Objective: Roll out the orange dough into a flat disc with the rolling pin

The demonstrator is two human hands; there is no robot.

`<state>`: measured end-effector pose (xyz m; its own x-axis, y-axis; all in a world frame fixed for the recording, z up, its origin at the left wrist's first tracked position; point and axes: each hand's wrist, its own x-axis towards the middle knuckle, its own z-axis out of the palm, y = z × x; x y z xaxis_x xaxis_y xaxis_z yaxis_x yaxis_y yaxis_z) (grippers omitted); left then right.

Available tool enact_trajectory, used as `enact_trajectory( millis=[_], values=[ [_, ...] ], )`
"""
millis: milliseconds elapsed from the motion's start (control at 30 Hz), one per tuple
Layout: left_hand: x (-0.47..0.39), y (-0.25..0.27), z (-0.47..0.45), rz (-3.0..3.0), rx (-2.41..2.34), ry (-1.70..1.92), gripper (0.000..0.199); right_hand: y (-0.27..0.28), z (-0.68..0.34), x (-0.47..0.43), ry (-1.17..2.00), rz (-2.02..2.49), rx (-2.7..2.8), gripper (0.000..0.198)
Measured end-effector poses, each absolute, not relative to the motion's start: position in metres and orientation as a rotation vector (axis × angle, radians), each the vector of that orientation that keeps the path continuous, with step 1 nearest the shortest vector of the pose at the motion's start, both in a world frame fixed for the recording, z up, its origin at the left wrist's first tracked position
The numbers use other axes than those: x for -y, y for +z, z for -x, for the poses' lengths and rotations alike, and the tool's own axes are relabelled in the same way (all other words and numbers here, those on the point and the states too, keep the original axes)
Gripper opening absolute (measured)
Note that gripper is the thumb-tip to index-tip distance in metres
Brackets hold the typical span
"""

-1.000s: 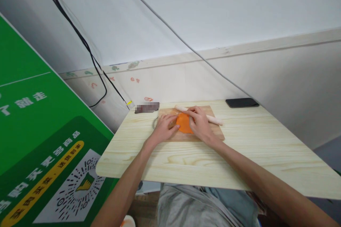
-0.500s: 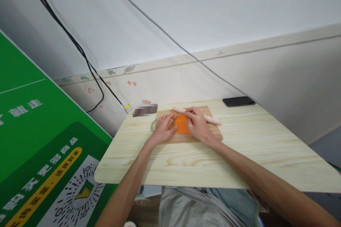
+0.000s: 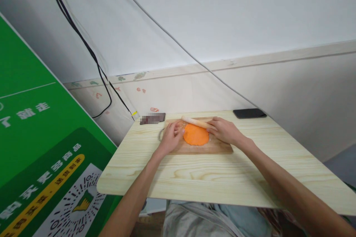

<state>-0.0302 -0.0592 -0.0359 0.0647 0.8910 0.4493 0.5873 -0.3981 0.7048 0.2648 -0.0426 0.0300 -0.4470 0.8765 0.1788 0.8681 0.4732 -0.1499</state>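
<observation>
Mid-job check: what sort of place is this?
Probably a corner of a grocery shop: a big green sign advertises meat and vegetables delivered home, with a scannable code. The table bearing a wooden cutting board suggests a makeshift workspace.

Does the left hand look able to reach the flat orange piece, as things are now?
Probably yes. The left hand is right beside the left edge of the flat orange piece, with nothing seen between them. The rolling pin, held by the right hand, lies only along its far side.
</observation>
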Motion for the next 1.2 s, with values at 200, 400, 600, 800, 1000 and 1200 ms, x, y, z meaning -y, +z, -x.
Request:
enact_trajectory(
  millis=[200,400,600,800,1000,1200],
  values=[
    [0.061,-0.026,0.03,-2.031,-1.57,1.521,0.037,0.025,-0.267,0.042,0.05,1.176,2.501,0.034],
    [0.07,-0.013,0.019,-2.396,-1.525,1.192,0.04,0.024,-0.26,0.044,0.119,1.147,2.522,0.038],
    [0.056,-0.003,0.01,-2.529,-1.783,0.705,0.052,0.02,-0.249,0.035,-0.114,1.427,2.387,0.049],
    [0.014,0.004,0.004,-2.655,-1.781,0.384,0.058,0.018,-0.25,0.015,-0.209,1.55,2.527,0.059],
    [0.013,-0.008,0.007,-2.677,-1.756,0.274,0.062,0.01,-0.25,0.009,-0.189,1.619,2.562,0.069],
    [0.052,-0.012,0.014,-2.808,-1.643,0.477,0.062,-0.004,-0.255,0.045,-0.315,1.419,2.561,0.071]
  ],
)
